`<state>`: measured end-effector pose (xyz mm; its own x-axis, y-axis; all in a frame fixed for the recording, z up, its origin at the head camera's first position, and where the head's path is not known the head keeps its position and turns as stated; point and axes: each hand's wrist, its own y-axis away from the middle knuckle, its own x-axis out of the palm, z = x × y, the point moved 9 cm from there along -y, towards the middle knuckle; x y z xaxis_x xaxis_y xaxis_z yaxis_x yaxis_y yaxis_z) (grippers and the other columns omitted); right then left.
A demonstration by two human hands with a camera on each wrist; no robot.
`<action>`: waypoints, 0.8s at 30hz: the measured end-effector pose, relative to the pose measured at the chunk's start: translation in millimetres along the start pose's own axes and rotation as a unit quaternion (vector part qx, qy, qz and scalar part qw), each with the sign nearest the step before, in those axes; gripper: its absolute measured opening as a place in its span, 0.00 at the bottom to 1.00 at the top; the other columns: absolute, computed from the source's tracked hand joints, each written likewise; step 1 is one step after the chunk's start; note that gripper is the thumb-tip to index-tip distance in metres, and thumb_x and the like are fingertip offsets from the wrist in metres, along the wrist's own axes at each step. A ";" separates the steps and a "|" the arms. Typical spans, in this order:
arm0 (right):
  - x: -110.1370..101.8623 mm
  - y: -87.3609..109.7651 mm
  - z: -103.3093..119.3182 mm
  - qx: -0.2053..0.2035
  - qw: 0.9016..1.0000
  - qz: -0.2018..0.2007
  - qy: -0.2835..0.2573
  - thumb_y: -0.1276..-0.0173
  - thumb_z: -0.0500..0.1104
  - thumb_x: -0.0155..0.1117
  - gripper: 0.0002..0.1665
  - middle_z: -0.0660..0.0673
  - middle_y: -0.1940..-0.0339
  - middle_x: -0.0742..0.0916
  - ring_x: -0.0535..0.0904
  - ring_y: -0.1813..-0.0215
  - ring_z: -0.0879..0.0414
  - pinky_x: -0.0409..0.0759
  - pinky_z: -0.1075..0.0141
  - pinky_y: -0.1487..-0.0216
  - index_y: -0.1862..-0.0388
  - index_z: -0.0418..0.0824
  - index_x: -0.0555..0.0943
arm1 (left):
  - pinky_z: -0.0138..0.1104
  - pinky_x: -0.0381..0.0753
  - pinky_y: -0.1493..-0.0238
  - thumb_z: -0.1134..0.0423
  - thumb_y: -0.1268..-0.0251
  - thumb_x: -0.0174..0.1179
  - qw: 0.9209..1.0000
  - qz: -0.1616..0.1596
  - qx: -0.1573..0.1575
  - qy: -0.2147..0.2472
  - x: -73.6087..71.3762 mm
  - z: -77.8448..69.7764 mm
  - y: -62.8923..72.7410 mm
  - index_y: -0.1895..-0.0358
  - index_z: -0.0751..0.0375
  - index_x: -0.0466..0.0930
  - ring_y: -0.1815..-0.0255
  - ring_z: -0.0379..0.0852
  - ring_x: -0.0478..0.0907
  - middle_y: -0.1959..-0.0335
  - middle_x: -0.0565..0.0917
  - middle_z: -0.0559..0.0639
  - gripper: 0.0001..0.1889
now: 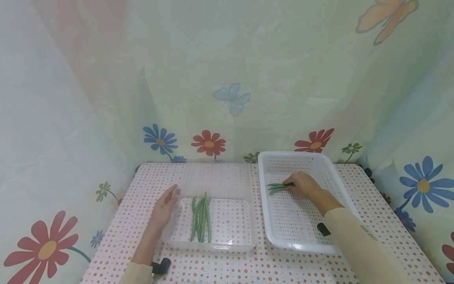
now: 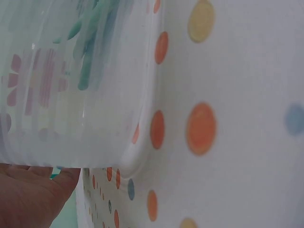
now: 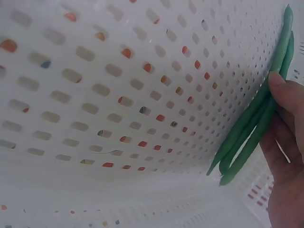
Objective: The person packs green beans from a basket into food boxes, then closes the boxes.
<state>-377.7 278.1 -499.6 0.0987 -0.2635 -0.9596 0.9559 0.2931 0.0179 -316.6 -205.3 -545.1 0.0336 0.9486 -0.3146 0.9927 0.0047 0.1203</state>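
Note:
My right hand (image 1: 303,184) is inside the white perforated basket (image 1: 265,213), pinching a few long green beans (image 1: 277,187) between thumb and fingers. The right wrist view shows the thumb (image 3: 285,90) across the beans (image 3: 251,133), which lie side by side close over the basket's holed surface. My left hand (image 1: 164,207) is at the left side of a clear plastic box (image 1: 234,245), its fingers extended along the wall. Several green beans (image 1: 201,221) lie lengthwise in the left half of that box. In the left wrist view, the left hand (image 2: 35,194) shows just beyond the box's wall (image 2: 71,152).
A clear lid (image 1: 216,177) stretches behind the box towards the back edge. Box and basket stand side by side on a dotted tablecloth (image 1: 213,268). A flowered curtain (image 1: 188,98) hangs behind and at both sides. Black straps show at both wrists.

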 end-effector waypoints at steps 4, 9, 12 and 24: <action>-3.3 0.7 1.2 -0.012 1.000 -0.012 -0.008 0.31 0.37 0.73 0.12 0.38 0.50 0.92 0.87 0.44 0.38 0.85 0.42 0.39 0.50 0.37 0.91 | 0.52 0.51 0.14 0.49 0.14 0.45 1.000 -0.001 0.000 -0.003 -0.1 -0.5 -0.6 0.17 0.41 0.58 0.13 0.49 0.50 0.15 0.58 0.45 0.27; -11.0 1.6 2.8 -0.013 0.999 -0.041 -0.024 0.29 0.37 0.70 0.12 0.38 0.50 0.92 0.88 0.45 0.39 0.87 0.44 0.42 0.48 0.37 0.90 | 0.52 0.51 0.13 0.49 0.14 0.44 1.000 -0.001 0.002 -0.003 -0.3 -1.0 -1.7 0.17 0.42 0.58 0.13 0.49 0.50 0.15 0.58 0.45 0.28; -19.5 1.4 6.8 -0.016 0.997 -0.061 -0.038 0.28 0.38 0.70 0.14 0.37 0.49 0.92 0.89 0.48 0.42 0.89 0.47 0.46 0.46 0.37 0.89 | 0.52 0.51 0.13 0.49 0.14 0.44 1.000 -0.001 0.000 -0.004 -0.2 -0.3 -1.5 0.17 0.41 0.58 0.13 0.49 0.50 0.15 0.58 0.45 0.27; -50.6 4.0 18.5 -0.020 0.991 -0.105 -0.084 0.29 0.38 0.72 0.15 0.39 0.52 0.91 0.85 0.56 0.48 0.89 0.48 0.51 0.45 0.37 0.88 | 0.52 0.52 0.14 0.48 0.15 0.45 1.000 -0.001 -0.003 -0.001 0.3 2.6 -1.7 0.18 0.37 0.59 0.13 0.49 0.50 0.15 0.59 0.44 0.27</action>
<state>-373.8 275.7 -445.7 -0.0531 -0.4712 -0.8804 0.9488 0.2511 -0.1916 -318.0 -205.8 -547.9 0.0326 0.9482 -0.3159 0.9920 0.0080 0.1262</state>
